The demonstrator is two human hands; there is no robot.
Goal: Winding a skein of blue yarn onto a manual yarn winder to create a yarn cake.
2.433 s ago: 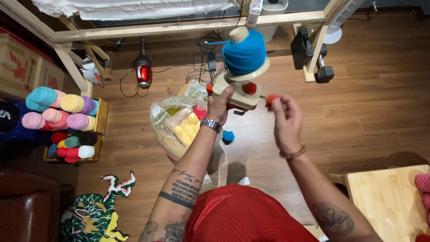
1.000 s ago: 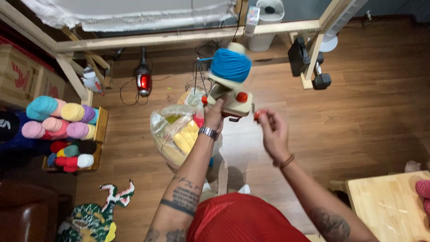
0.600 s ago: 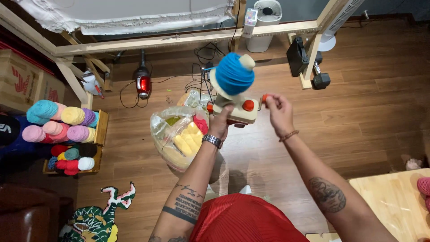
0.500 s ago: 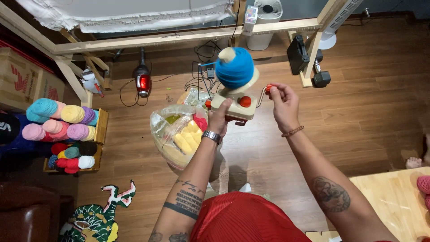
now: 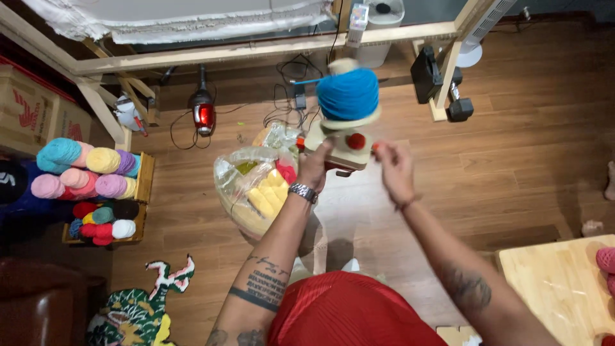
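Yarn winder [image 5: 341, 145] with blue yarn cake [image 5: 348, 95] gripped at base by left hand [image 5: 315, 168]; right hand [image 5: 395, 172] pinching red crank knob [image 5: 375, 147], motion-blurred.

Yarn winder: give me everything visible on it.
The yarn winder is a cream plastic box with a red round knob on its face and a cream cone above, carrying a thick cake of blue yarn. It is held in mid-air over the wooden floor. The left hand grips its base; the blurred right hand pinches its red crank handle.
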